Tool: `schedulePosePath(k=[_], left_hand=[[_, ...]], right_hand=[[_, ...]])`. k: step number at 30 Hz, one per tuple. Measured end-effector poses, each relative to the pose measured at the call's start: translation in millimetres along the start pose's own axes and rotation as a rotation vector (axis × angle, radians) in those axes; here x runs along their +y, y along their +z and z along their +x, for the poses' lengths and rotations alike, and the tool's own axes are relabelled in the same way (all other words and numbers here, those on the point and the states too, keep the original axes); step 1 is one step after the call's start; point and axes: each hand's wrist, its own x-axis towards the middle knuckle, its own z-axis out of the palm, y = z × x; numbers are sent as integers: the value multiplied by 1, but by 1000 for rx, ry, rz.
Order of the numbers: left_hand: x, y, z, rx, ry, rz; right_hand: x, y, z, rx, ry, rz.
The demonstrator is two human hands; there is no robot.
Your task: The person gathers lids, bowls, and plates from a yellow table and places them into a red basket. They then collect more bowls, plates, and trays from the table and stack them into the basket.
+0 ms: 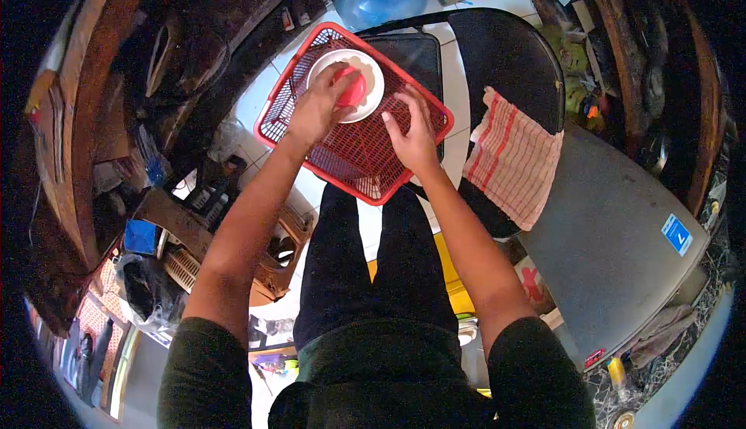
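Note:
A red plastic basket (365,157) with lattice walls stands tilted in front of my knees. Inside it, at the upper left, lies a white bowl (378,87) with a pale, uneven patch in it. My left hand (320,106) reaches into the bowl, its fingers curled round a small red dish (352,88). Over the right part of the basket is my right hand (413,135), its fingers bent and apart, with nothing between them.
Beyond the basket stand a black chair (505,48) and a blue water jug (377,1). A striped cloth (517,161) hangs on the chair's right part. A grey panel (598,235) is at the right, a wooden frame (93,118) at the left.

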Motion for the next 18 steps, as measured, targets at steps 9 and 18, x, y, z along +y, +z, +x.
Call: schedulePosePath(k=[9,18], left_hand=[[-14,13,9,99,-10,-208],[-6,8,2,41,-49,-209]], right_hand=[[6,9,-4,-61,123,114],[8,11,-15,-18,84,49]])
